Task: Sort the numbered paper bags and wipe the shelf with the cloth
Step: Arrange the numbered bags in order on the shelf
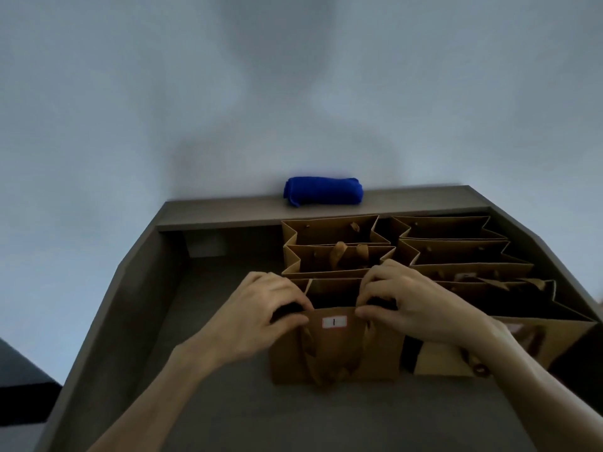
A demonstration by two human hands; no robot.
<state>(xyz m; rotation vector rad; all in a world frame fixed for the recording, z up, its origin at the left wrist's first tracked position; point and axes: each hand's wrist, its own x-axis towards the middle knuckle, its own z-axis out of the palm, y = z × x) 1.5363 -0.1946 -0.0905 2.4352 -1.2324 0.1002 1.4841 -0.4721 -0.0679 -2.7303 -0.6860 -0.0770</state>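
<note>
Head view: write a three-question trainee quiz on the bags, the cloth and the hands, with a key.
1. True or false: the blue cloth lies rolled on the top ledge at the back, and neither hand touches it.
2. Which number shows on the label of the bag being handled? A) 1 B) 4 C) 7
3. Fill in: the left hand and right hand both pinch that bag at its top ____.

Key: 1 true; 2 A; 3 edge. The other bags stand open in rows behind and to the right; their numbers cannot be read here.
</note>
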